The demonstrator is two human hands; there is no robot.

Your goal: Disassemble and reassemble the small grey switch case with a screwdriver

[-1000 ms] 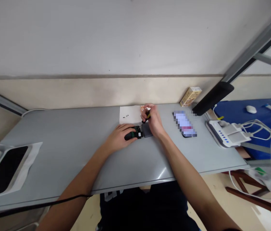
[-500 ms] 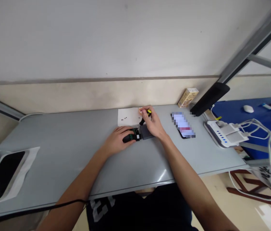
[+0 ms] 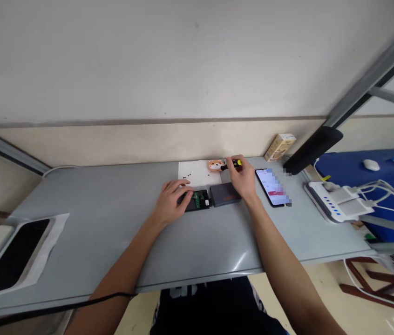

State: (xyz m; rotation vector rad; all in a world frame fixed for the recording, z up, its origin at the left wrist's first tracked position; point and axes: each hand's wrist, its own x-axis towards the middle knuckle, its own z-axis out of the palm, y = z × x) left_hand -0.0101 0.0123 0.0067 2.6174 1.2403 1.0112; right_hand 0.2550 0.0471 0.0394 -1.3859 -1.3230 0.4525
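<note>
My right hand is closed around a screwdriver with a black and yellow handle, held level near the back of the desk. Below it lies a dark grey box-shaped cover with slots along its near edge. Beside that cover sits an open black casing with a green circuit board in it. My left hand is over the casing's left end, its fingers apart and its thumb close to the board. Whether it touches the board, I cannot tell. Several tiny dark screws lie on a white sheet behind.
An orange-and-white animal-faced item rests at the sheet's corner. To the right are a lit phone, a small carton, a black cylinder and a power strip with cables. A dark tablet-like device lies at left.
My right hand has lifted the screwdriver off the circuit board and moved right and back. My left hand has loosened from the casing. The view has shifted slightly.
</note>
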